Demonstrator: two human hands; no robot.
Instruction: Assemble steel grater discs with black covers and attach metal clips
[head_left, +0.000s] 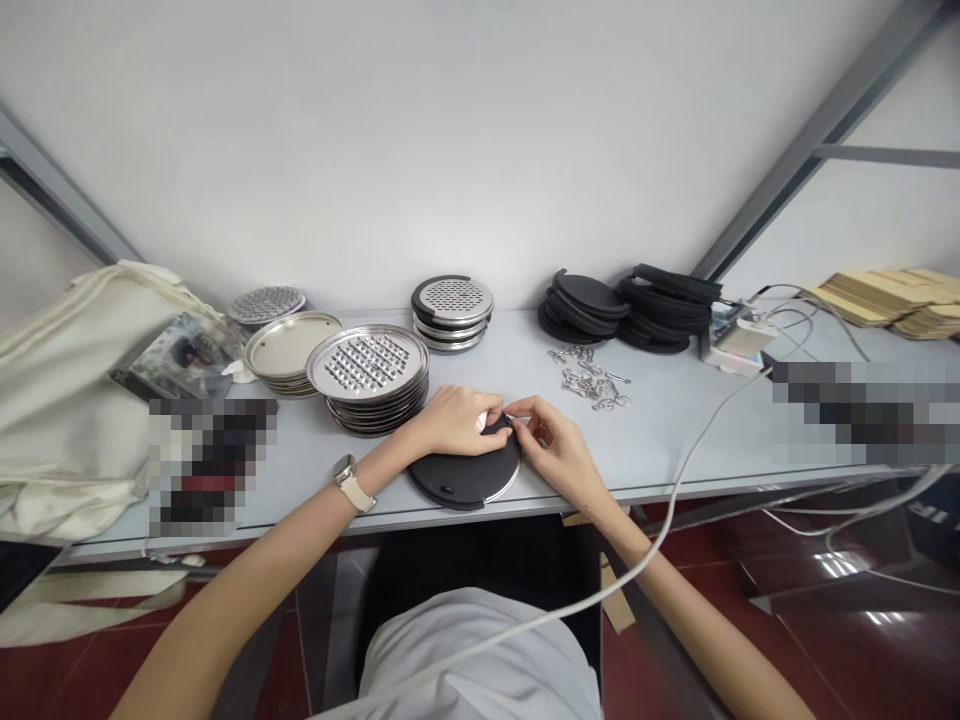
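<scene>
The black disc (469,478) lies flat on the bench (645,435), close to the front edge and right before the seated person, probably so both forearms can come in low and work at its rim. The left hand (459,420) comes over it from about 10 o'clock, palm down, seemingly to steady it; its fingers are drawn fairly narrow by the rim, though I can't tell whether they grip anything. The right hand (561,462) comes in from 4 o'clock, its fingers pinched on a small metal piece (510,419) at the disc's 1 o'clock edge; whether that piece is hooked on, I can't make out. Being round, the disc has no long axis, but the dark slot (448,489) on its face sits at 7 o'clock, so a line from there to the pinched spot runs roughly 7 to 1. A bright metal edge shows at 4 o'clock. Around it, the grater plates (369,365) stand stacked at 10 o'clock, the loose metal clasps (589,382) lie scattered at 2, and the black covers (589,297) are piled beyond at 1, each apparently set within an arm's easy reach.
</scene>
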